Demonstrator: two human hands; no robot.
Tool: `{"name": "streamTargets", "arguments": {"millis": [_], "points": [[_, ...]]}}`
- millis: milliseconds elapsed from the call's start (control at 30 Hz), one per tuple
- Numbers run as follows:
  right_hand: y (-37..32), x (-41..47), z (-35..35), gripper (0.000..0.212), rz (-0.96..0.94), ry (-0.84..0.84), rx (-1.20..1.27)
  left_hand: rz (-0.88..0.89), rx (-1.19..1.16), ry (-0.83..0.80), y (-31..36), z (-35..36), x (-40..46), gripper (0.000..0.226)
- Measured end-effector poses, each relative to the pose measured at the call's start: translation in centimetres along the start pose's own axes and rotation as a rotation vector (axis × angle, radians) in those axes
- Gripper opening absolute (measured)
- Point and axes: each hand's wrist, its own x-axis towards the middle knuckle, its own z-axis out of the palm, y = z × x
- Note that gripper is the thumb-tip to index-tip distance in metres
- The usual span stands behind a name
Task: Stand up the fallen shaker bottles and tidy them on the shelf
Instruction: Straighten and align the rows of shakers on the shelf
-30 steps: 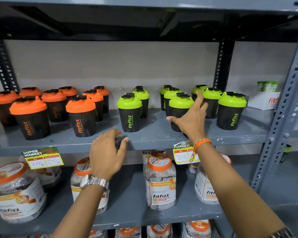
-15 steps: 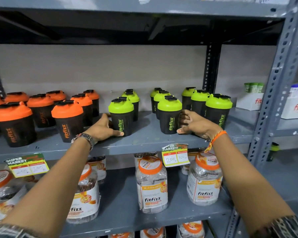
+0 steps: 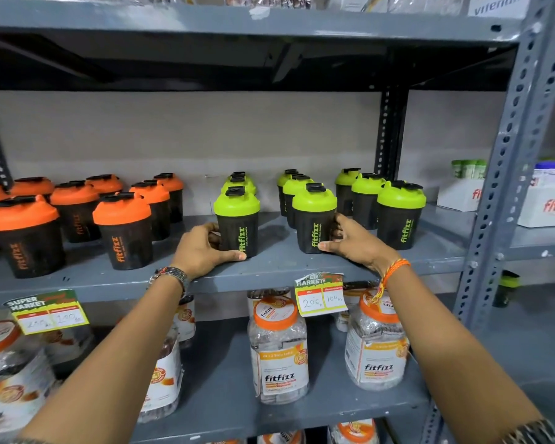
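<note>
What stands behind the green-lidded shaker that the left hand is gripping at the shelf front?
Behind the front shaker in the left hand, two more green lids show in a row toward the wall. Their dark bodies are covered by it, so nothing more of them can be seen.

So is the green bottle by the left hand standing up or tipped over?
Standing up. The green-lidded shaker sits base-down on the shelf, lid on top, left hand against its side.

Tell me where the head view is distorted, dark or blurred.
Head view: wide-angle bending tilts the grey perforated steel upright inward; the underside of the upper grey shelf lies in deep shadow; the clear orange-lidded jars at far left are smeared; the green-lidded black shaker bottles stay sharp.
</note>
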Motion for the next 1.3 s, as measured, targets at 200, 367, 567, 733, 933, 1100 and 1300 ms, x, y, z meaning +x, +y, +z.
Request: {"name": "streamTargets", "arguments": {"millis": [200,367,567,733,933,1100,1300], "points": [[-0.3,-0.8,0.2,0.062,-0.019,0.0,-0.025,0.027,0.01,-0.015,0.2,-0.1,-0.4,0.071],[-0.5,-1.0,0.3,0.062,-0.01,-0.011,-0.063,0.018,0.013,-0.025,0.1,-0.3,-0.5,0.071],[-0.8,-1.2,0.6,0.073,0.005,-0.003,-0.101,0.009,0.016,-0.035,0.0,-0.2,-0.6,0.078],[-0.4,-0.5,0.9,0.082,-0.011,0.021,-0.151,-0.022,0.01,-0.057,0.2,-0.5,-0.7,0.091],[-1.1,-2.4,0.4,0.103,0.042,0.03,0.03,-0.112,0.071,-0.028,0.9,-1.2,-3.0,0.107],[0.2,-5.3,-0.2,0.069,-0.118,0.87,-0.033,0.1,0.31,0.29,-0.1,0.9,-9.3,0.068],[1.8,-4.6,-1.9,0.1,0.037,1.185,-0.257,0.327,0.639,0.239,-3.2,3.2,-10.8,0.066]]}}
